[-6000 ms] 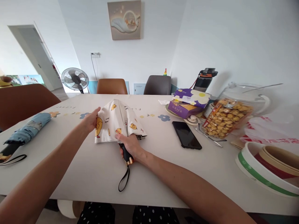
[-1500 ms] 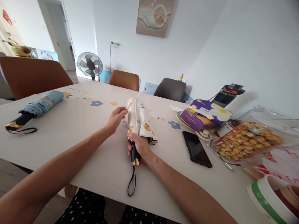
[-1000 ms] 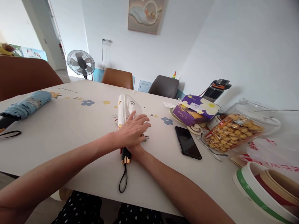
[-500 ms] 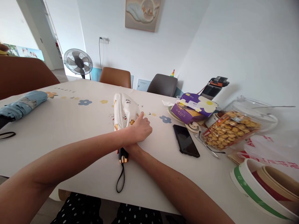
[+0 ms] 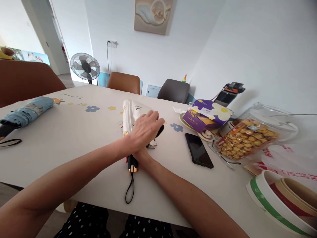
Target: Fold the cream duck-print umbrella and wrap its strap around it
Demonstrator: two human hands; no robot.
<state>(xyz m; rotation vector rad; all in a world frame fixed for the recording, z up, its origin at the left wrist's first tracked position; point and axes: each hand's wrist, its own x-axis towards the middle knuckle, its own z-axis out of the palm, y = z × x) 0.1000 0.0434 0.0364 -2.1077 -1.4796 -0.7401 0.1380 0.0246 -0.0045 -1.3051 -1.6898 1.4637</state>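
Observation:
A folded white umbrella [image 5: 132, 110] with yellow cartoon prints lies on the white table [image 5: 74, 138] in front of me. My left hand [image 5: 143, 130] reaches across and curls over its bunched canopy, and a dark strap end pokes out past the fingertips. My right hand [image 5: 140, 155] is mostly hidden under the left one and grips the black handle [image 5: 133, 164]. The handle's gold tip and black wrist loop [image 5: 130, 190] trail toward the table's near edge.
A folded blue umbrella [image 5: 27, 112] lies at the far left. Right of my hands are a black phone [image 5: 198, 150], a purple box [image 5: 198, 120], a clear snack jar [image 5: 247, 137] and stacked bowls [image 5: 284, 195]. Chairs and a fan [image 5: 85, 67] stand beyond the table.
My left hand came from the canopy's left side across the umbrella and now wraps over it, fingers lifted slightly with a dark strap end showing. The canopy is bunched tighter. My right hand stays on the handle.

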